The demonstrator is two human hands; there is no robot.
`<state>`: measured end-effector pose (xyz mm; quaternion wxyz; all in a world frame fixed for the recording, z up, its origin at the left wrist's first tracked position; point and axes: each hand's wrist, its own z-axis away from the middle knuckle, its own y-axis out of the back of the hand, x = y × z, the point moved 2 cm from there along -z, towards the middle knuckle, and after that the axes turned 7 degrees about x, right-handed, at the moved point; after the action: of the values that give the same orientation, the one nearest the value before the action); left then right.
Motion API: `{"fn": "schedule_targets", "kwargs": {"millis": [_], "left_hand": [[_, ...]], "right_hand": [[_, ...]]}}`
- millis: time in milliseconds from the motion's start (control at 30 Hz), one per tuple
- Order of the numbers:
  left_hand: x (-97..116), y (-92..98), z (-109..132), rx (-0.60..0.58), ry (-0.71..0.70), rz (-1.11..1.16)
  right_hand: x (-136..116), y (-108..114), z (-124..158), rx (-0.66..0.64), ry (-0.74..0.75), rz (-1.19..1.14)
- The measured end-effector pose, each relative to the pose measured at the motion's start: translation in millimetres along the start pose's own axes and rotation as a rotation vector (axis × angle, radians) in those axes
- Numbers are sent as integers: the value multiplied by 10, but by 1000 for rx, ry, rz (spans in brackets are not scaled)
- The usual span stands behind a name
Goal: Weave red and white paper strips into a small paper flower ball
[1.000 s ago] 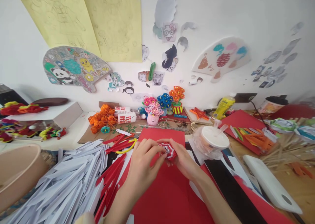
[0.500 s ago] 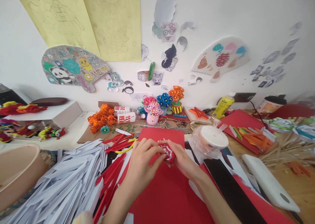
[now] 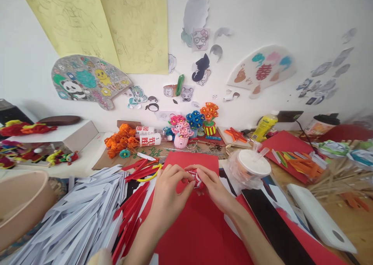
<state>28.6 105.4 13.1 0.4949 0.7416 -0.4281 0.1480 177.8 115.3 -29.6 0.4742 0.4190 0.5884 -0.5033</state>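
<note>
Between my hands is a small round red-and-white folded-paper piece (image 3: pixel 199 182), held above a sheet of red paper (image 3: pixel 198 226). My right hand (image 3: pixel 211 185) is curled round its right side and top. From the left, my left hand (image 3: pixel 171 187) pinches at its edge with thumb and forefinger. Much of the piece is hidden by the fingers. Left of my left hand lie red folded paper strips (image 3: pixel 132 206) and a large heap of white folded paper strips (image 3: pixel 78 214). A yellow bent strip (image 3: pixel 149 175) rests just behind them.
A lidded cup with a straw (image 3: pixel 253 162) stands right of my hands, near a black flat slab (image 3: pixel 271 222) and a white long device (image 3: pixel 320 216). Craft flower pots (image 3: pixel 181 140) line the back. A beige basin (image 3: pixel 25 203) sits at left.
The round paper piece has turned slightly and sits a little further left in my hands. My right fingers have shifted left over its top; my left hand still pinches its edge.
</note>
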Motion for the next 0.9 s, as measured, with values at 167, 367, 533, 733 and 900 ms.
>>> {"fn": "schedule_targets", "kwargs": {"millis": [167, 367, 533, 733, 900], "left_hand": [[33, 22, -25, -29, 53, 70], [53, 49, -36, -25, 103, 184], [56, 81, -45, -25, 129, 223], [73, 105, -53, -19, 157, 247], [65, 88, -51, 5, 146, 224]], "right_hand": [[25, 8, -7, -5, -6, -6], [41, 40, 16, -20, -68, -53], [23, 45, 30, -32, -46, -47], [23, 44, 28, -42, -18, -55], [37, 50, 26, -50, -12, -67]]}}
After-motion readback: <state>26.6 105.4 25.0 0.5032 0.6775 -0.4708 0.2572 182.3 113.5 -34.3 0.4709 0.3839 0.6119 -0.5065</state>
